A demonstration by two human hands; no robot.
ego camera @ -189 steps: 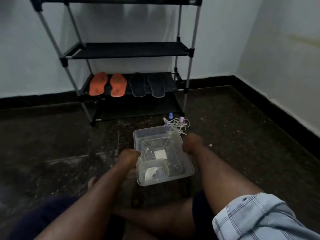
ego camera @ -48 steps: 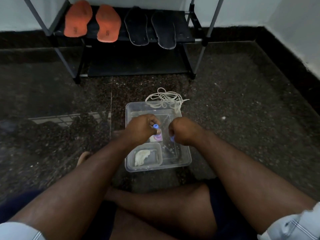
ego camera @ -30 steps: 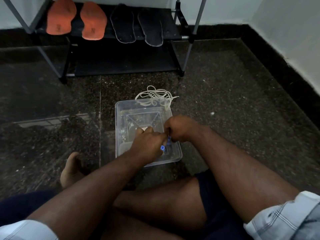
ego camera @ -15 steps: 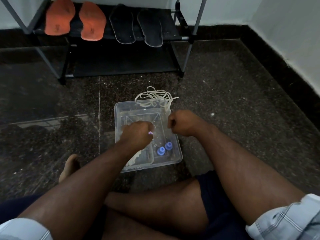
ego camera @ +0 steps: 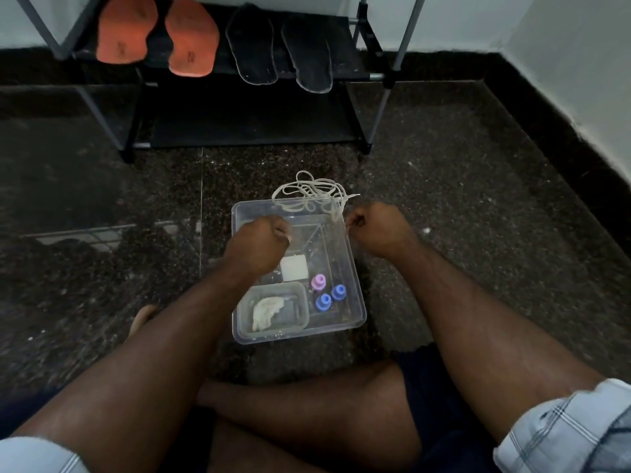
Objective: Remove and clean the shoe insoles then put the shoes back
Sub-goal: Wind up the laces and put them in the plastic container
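Observation:
Two orange insoles (ego camera: 123, 32) and two black insoles (ego camera: 309, 51) lie on the lower shelf of the shoe rack (ego camera: 375, 76). On the floor before me is a clear plastic tub (ego camera: 356, 268). It holds a white sponge (ego camera: 293, 268), a pink bottle (ego camera: 318, 281), two blue bottles (ego camera: 323, 302) and a small tray with a pale cloth (ego camera: 268, 310). White shoelaces (ego camera: 314, 194) lie bunched over its far rim. My left hand (ego camera: 259, 242) hovers curled over the tub, nothing visible in it. My right hand (ego camera: 379, 227) is curled at the right rim beside the laces; whether it pinches a strand is unclear.
I sit cross-legged on a dark speckled stone floor (ego camera: 461, 199). The rack's metal legs (ego camera: 379, 110) stand just beyond the tub. A white wall with a black skirting (ego camera: 546, 107) runs along the right side.
The pink bottle left my left hand and now stands in the tub beside the blue ones. Both hands have moved forward toward the laces at the far rim.

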